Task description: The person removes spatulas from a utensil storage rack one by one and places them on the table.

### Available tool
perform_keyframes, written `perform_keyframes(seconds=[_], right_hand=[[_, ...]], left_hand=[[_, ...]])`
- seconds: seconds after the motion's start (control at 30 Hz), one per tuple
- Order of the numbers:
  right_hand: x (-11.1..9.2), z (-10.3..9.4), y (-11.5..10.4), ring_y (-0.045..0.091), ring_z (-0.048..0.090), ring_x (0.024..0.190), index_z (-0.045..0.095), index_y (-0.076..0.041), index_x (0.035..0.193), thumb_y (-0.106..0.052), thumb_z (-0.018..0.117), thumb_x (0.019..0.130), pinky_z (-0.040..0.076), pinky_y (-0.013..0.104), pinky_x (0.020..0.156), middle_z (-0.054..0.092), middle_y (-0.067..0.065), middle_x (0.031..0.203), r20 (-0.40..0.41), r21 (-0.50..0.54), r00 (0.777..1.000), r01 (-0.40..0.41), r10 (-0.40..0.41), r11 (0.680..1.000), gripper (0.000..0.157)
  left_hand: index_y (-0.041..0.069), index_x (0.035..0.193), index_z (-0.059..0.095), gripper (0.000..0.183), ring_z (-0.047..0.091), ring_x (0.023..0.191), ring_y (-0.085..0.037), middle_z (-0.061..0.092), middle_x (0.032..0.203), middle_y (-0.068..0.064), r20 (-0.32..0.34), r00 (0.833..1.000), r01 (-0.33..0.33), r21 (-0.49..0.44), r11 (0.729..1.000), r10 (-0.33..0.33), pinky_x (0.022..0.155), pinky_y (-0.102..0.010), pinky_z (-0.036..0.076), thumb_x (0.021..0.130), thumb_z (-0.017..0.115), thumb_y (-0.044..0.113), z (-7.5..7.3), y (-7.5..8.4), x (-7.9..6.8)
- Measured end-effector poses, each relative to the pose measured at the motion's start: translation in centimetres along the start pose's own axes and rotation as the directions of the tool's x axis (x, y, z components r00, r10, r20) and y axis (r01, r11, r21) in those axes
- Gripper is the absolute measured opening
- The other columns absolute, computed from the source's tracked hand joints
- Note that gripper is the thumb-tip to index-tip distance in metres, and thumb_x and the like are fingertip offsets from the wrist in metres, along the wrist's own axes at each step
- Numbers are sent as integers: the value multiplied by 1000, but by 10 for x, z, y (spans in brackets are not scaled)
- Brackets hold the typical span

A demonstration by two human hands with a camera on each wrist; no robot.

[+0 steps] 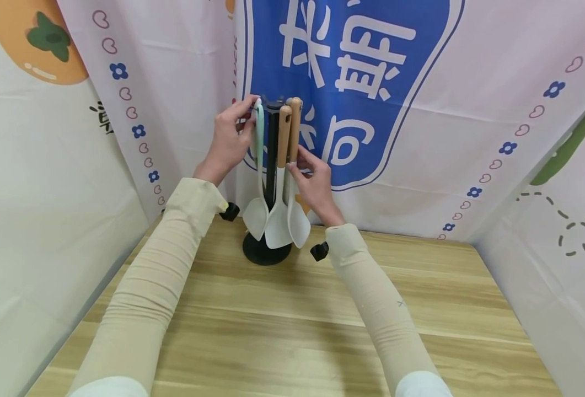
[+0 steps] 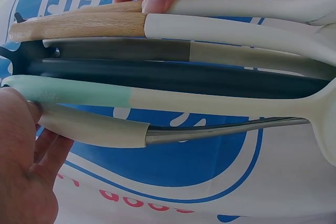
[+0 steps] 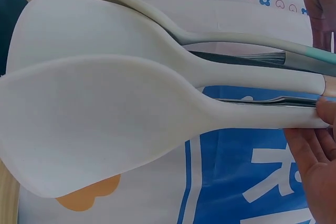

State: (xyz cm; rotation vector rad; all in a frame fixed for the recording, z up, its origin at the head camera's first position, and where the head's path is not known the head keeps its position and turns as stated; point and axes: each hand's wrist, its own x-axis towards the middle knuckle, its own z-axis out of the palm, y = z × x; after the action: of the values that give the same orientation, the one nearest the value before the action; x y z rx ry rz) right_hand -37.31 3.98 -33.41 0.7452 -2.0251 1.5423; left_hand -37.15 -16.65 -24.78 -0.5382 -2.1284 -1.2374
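Note:
A black utensil stand [image 1: 272,149] with a round base stands upright, kitchen tools hanging around it. On its left side is a mint-handled spoon [image 1: 256,215] with a cream head; my left hand [image 1: 225,140] pinches the top of its handle. Two white spatulas with wooden handles hang at the front and right. My right hand [image 1: 317,184] holds the right-hand spatula [image 1: 299,223] just below the wood, while the front spatula [image 1: 278,229] hangs beside it. In the left wrist view, a cream-handled tool [image 2: 100,124] with a metal shaft lies by my left fingers. Its head is hidden.
The stand's base [image 1: 267,253] rests on a wood-grain table [image 1: 272,320] near its back edge. Behind it hangs a printed cloth [image 1: 421,154] with a blue panel. Cloth walls border both sides. Black wrist-worn pieces show near both cuffs.

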Motion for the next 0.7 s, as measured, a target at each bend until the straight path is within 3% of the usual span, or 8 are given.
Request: perform_keyframes(seconds=[0.7], right_hand=[[0,-4,0,38,75,100,60,1,146,-5,71,99,68,48,85,75,25,120,-21,22,1000,-22,22,1000,48]], left_hand=[[8,153,55,47,66,121,-28,61,154,-13,8,1000,10,-9,1000,-10,109,-46,59,107,52,-1,-1,0,-1]])
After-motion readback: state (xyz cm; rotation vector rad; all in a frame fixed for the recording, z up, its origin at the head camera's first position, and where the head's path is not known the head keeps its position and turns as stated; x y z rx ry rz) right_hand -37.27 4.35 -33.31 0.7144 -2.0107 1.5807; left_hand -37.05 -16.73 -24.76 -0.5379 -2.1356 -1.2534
